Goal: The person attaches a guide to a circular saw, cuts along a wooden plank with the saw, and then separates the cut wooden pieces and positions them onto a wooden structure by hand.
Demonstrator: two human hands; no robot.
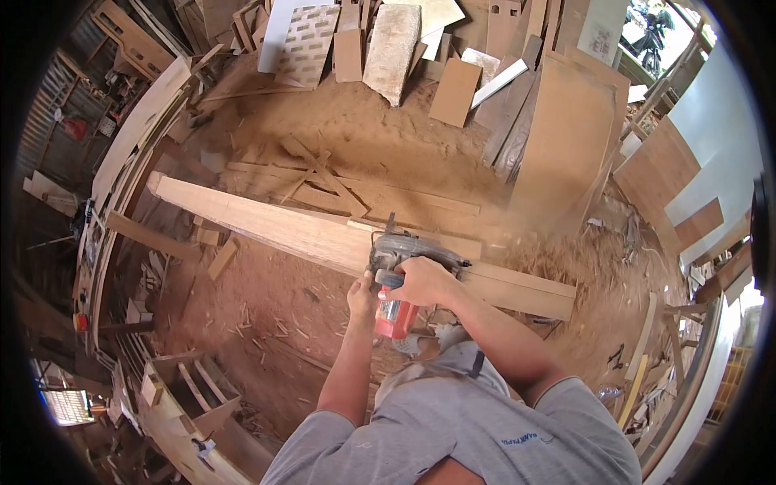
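Plank (267,220) is lying just beyond hands, running far L to near R; R hand (427,281) is gripping circ. saw (414,246) atop it; L hand (360,297), nearer far end, is sitting at near edge, grip unclear.

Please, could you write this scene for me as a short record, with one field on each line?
Place: workshop with a sawdust-covered floor
Right hand: gripping a power saw with a red lower part
Left hand: at the near edge of the board, beside the saw; exact grip unclear
Work piece: long pale board, under the saw
Beyond the board: loose wood strips, two of them crossed
Far side: large brown panel among other sheets and boards
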